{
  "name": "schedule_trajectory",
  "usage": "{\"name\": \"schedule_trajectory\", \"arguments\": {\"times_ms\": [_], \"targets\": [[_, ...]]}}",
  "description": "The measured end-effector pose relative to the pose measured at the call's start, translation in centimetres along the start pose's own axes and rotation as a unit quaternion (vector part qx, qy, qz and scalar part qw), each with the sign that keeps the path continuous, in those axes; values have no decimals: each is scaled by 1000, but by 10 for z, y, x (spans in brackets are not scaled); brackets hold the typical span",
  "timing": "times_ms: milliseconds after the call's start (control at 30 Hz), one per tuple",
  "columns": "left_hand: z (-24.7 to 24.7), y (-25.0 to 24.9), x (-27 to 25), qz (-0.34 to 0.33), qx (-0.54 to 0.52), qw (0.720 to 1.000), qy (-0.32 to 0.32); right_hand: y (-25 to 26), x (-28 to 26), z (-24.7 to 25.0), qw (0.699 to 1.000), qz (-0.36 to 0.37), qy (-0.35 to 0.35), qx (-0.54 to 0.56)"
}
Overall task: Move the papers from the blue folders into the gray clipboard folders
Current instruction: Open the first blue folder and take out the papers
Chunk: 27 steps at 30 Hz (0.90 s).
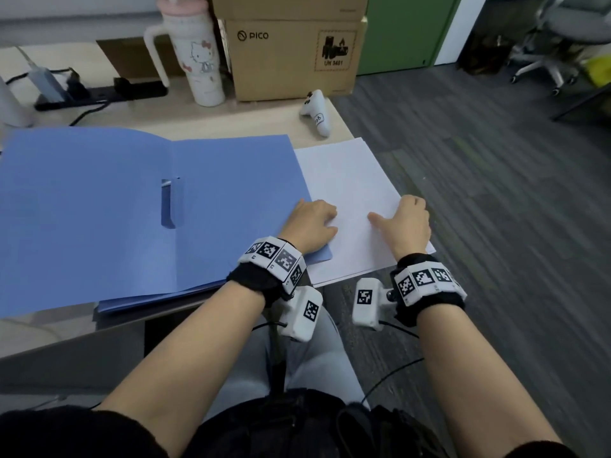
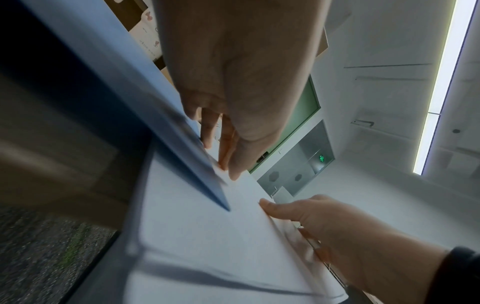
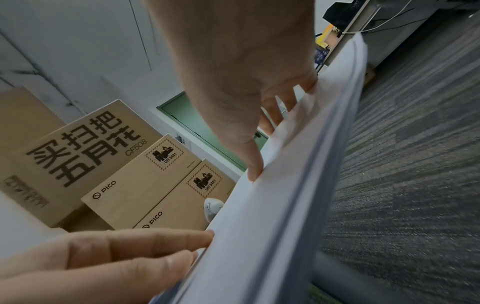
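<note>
An open blue folder [image 1: 132, 209] lies flat on the desk, with another blue folder under it. To its right a stack of white papers [image 1: 350, 186] overhangs the desk's right edge. My left hand [image 1: 314, 223] lies across the folder's right edge, its straight fingers [image 2: 223, 148] touching the left side of the papers [image 2: 207, 236]. My right hand [image 1: 405, 223] grips the stack's right edge, thumb [image 3: 254, 170] on top and fingers curled beneath. A gray edge [image 3: 335, 164] runs under the papers [image 3: 272, 195]; whether it is a clipboard folder is unclear.
Stacked PICO cardboard boxes [image 1: 291, 57], a Hello Kitty tumbler [image 1: 198, 61], a white controller [image 1: 317, 112] and a black power strip [image 1: 99, 92] stand along the back of the desk. Right of the desk is dark carpet [image 1: 496, 193] with an office chair [image 1: 555, 44] beyond.
</note>
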State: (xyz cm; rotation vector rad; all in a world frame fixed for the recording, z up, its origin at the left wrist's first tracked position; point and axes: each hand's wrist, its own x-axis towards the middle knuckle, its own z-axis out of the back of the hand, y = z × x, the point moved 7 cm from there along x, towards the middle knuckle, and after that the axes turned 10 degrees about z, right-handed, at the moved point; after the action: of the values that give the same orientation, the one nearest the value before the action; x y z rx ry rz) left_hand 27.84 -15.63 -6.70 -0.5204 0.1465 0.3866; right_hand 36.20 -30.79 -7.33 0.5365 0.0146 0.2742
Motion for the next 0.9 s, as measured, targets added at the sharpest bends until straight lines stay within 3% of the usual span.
{"name": "schedule_trajectory", "arguments": {"times_ms": [300, 433, 733, 900], "targets": [[-3, 9, 3, 2, -50, 998, -29, 13, -3, 11, 997, 38, -45, 42], [-5, 12, 0, 8, -80, 997, -9, 27, -10, 15, 996, 64, -51, 28], [-3, 11, 3, -16, -114, 993, -25, 31, -15, 5, 995, 96, 17, -32], [1, 10, 9, 50, -268, 962, 22, 52, -22, 8, 982, 179, 57, -29]]}}
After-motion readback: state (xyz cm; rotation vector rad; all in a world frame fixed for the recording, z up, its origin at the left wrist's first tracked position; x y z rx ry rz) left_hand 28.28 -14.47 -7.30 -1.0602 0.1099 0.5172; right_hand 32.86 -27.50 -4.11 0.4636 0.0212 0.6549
